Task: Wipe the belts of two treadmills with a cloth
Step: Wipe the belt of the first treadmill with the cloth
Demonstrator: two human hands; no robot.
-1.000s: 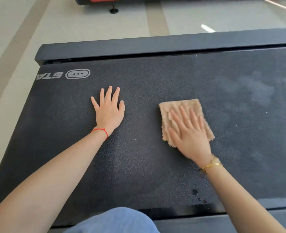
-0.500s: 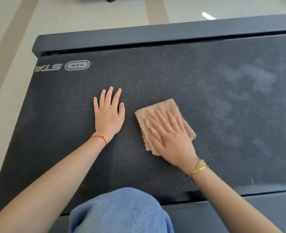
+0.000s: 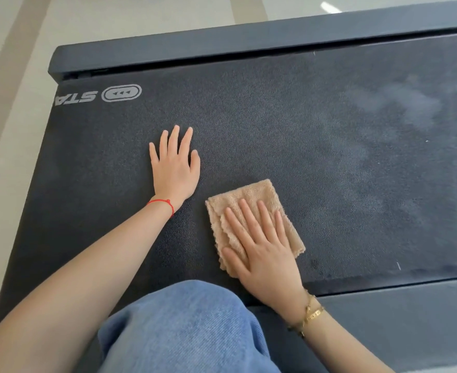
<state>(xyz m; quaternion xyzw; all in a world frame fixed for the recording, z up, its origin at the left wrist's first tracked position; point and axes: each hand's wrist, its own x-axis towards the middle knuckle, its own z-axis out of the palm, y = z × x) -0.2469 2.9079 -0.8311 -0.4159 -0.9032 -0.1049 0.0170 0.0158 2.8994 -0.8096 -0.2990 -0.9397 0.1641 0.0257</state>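
Note:
A dark textured treadmill belt fills most of the view, with dusty pale smears toward its right side. A folded tan cloth lies on the belt near its front edge. My right hand presses flat on the cloth with straight, spread fingers. My left hand rests flat on the bare belt, just left of and beyond the cloth, fingers straight.
The treadmill's grey side rail runs along the far edge and another rail along the near edge. A white logo marks the belt's far left. My knee in blue jeans is at the bottom. Pale floor lies to the left.
My right hand has slid the cloth leftward and toward me across the belt. My left hand has stayed planted in place. The view has shifted closer.

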